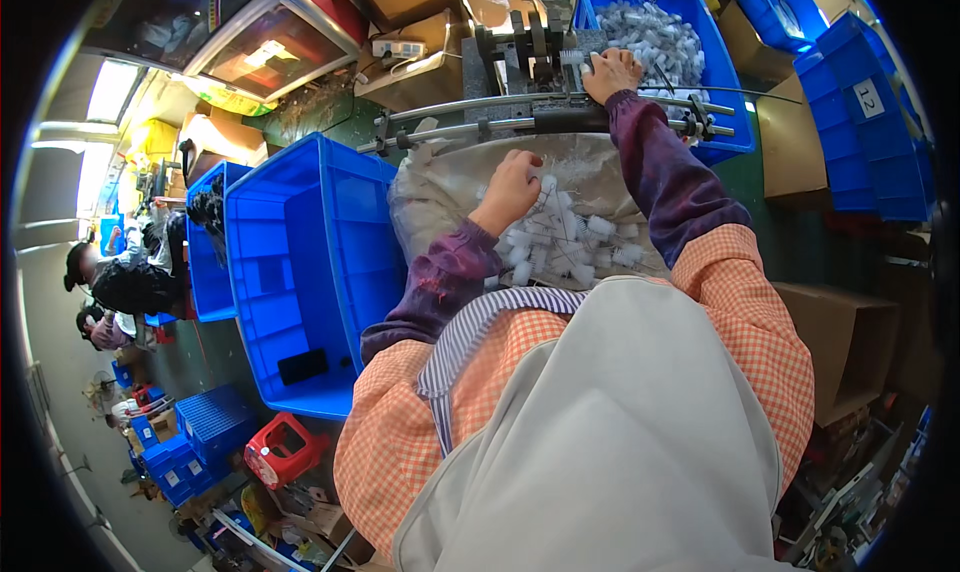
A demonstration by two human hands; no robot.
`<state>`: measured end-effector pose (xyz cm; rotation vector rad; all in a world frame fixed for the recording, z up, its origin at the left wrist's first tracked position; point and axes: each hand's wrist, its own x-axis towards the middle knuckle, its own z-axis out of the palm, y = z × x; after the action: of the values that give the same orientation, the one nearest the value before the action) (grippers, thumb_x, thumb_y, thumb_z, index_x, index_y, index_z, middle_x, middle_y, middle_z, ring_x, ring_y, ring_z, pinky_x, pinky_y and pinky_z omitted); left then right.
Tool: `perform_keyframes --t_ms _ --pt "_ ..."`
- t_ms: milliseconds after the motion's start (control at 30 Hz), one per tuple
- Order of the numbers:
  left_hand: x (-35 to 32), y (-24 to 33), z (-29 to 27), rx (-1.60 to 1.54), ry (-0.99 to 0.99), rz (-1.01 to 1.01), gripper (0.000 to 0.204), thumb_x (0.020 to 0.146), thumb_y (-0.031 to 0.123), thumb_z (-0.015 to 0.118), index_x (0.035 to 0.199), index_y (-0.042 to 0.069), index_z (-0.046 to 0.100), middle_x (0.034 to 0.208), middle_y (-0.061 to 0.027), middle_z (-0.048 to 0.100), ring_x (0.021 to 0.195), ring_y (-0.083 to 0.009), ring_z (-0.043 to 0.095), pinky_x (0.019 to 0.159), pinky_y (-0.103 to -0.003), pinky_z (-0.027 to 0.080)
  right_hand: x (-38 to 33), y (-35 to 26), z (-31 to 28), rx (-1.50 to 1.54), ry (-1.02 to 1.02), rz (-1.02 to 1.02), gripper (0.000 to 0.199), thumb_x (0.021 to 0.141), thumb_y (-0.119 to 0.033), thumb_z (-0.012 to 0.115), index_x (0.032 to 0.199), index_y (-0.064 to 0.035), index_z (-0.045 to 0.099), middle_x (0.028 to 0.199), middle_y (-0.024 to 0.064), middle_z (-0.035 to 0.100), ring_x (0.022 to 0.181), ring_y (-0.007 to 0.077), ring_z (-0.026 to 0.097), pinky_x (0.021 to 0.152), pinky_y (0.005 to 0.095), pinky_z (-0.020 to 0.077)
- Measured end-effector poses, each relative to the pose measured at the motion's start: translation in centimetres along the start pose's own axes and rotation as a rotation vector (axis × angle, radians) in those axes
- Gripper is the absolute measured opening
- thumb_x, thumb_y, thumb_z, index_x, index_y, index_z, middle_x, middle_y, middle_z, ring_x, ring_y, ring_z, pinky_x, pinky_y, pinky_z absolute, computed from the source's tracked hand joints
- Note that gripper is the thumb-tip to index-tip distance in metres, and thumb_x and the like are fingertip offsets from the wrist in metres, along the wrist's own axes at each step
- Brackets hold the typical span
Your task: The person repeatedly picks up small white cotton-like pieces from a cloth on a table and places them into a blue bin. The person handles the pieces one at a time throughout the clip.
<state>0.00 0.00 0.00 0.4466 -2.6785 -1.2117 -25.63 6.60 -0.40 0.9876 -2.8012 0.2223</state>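
My right hand [612, 75] reaches to a dark metal machine [530, 57], its fingers closed at a small white bristle brush [573, 58] on the machine's right side. My left hand [510, 187] hovers over a beige cloth [440, 177], with fingers loosely curled and a gap between thumb and forefinger; nothing shows in it. Just beside and below that hand, a heap of small white brushes [560, 234] with thin wire stems lies in the cloth. Two metal rods [460, 122] run across in front of the machine, above the cloth's far edge.
At the far right, a blue bin [725, 67] holds many similar brushes. A large blue crate [290, 272] stands left, with a dark flat object [302, 367] inside. Cardboard boxes [835, 347], stacked blue crates [865, 117] and a red stool [285, 450] stand around. Other people [100, 272] sit far left.
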Motion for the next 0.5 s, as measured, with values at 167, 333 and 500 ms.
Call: perform_keyframes --t_ms 167,333,500 --pt "-0.5 2.2 0.5 0.077 0.121 0.024 0.022 0.069 -0.002 0.051 0.089 0.000 0.058 0.096 -0.0179 0.051 0.091 -0.0369 0.052 0.080 -0.040 0.043 0.1 -2.3 0.9 0.044 0.046 -0.032 0.030 0.078 -0.032 0.052 0.097 -0.0113 0.064 0.108 0.0098 0.053 0.110 0.0280 0.038 0.092 0.0465 0.0237" --pt "-1.0 2.7 -0.5 0.192 0.182 0.108 0.017 0.070 -0.002 0.051 0.085 -0.001 0.060 0.094 -0.0171 0.052 0.090 -0.0359 0.052 0.079 -0.040 0.044 0.1 -5.7 1.4 0.061 0.081 -0.054 0.026 0.082 -0.025 0.046 0.094 -0.0102 0.063 0.102 0.0093 0.055 0.107 0.0280 0.041 0.093 0.0484 0.0236" --pt "-1.4 2.8 -2.4 0.237 0.223 0.138 0.018 0.070 -0.004 0.050 0.086 -0.001 0.059 0.094 -0.0165 0.055 0.090 -0.0348 0.054 0.078 -0.039 0.044 -0.1 -3.6 1.4 0.055 0.087 -0.054 0.027 0.082 -0.027 0.045 0.095 -0.0117 0.063 0.104 0.0091 0.055 0.107 0.0282 0.043 0.092 0.0484 0.0255"
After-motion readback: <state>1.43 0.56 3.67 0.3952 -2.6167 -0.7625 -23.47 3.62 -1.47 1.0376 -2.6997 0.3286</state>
